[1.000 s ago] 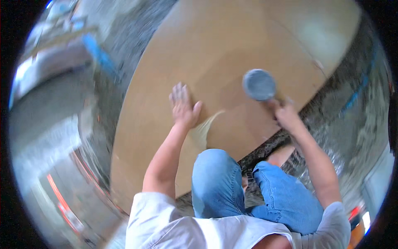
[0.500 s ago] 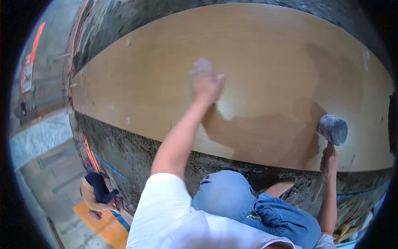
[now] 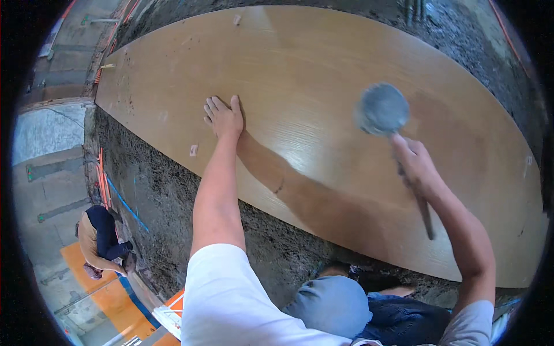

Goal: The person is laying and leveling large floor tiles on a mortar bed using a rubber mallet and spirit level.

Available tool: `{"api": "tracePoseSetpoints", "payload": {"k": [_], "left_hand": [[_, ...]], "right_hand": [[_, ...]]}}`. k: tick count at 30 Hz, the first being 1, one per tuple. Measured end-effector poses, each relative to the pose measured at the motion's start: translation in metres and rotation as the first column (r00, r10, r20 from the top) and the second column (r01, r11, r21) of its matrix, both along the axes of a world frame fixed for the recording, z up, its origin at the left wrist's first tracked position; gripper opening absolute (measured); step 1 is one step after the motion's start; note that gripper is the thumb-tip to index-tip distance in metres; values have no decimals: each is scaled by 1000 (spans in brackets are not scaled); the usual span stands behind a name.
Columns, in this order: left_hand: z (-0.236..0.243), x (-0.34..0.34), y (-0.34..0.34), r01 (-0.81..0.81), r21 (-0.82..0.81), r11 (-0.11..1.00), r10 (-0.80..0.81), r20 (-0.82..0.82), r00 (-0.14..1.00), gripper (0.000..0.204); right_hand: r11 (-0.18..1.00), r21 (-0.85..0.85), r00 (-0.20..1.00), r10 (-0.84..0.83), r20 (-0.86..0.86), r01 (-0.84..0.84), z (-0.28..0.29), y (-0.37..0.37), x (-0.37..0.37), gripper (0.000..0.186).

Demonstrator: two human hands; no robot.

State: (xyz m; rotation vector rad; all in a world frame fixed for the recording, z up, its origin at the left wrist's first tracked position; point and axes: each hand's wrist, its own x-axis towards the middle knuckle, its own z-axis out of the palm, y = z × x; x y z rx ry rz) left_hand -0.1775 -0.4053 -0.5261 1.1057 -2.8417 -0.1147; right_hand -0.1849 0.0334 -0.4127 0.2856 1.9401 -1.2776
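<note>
A large light-brown wood-grained board (image 3: 323, 69) lies across the middle of the view. My left hand (image 3: 224, 117) rests flat on it, fingers stretched out and slightly spread, left of centre. Farther right, my right hand (image 3: 416, 164) is wrapped round the handle of a mallet (image 3: 383, 108). Its round grey head is raised above the board and a little blurred by motion, and the handle's end sticks out below my hand. Shadows of my arms fall on the board.
Dark wet mortar (image 3: 164, 190) surrounds the board. A blue line (image 3: 128, 203) and orange pipes (image 3: 103, 176) run along its left side. At lower left a co-worker (image 3: 103, 239) bends over near an orange sheet (image 3: 86, 268). My bent knee (image 3: 330, 305) is at the near edge.
My right hand has lifted the mallet and moved it leftward and farther out over the board. My left hand has shifted left and now lies flat. The view has turned somewhat.
</note>
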Motion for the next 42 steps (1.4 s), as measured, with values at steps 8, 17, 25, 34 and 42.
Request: {"api": "tracePoseSetpoints", "payload": {"k": [8,17,25,34,42], "left_hand": [[11,-13,-4,-149,-83,985,154,54,987,76],[10,-10,6,-157,89,984,164,-79,983,75],[16,-19,5,-129,99,987,138,-84,987,74],[13,134,200,357,169,919,-388,218,895,73],[58,172,182,417,224,881,-465,247,850,73]], "right_hand": [[996,-64,987,53,-150,-63,-1,-147,-52,51],[972,109,948,226,-222,-206,-59,-114,-16,47],[970,156,963,211,-169,-185,-57,-63,8,46],[919,315,836,357,-418,-236,-68,-39,15,42],[850,423,664,516,-542,-315,-1,22,68,41]]}}
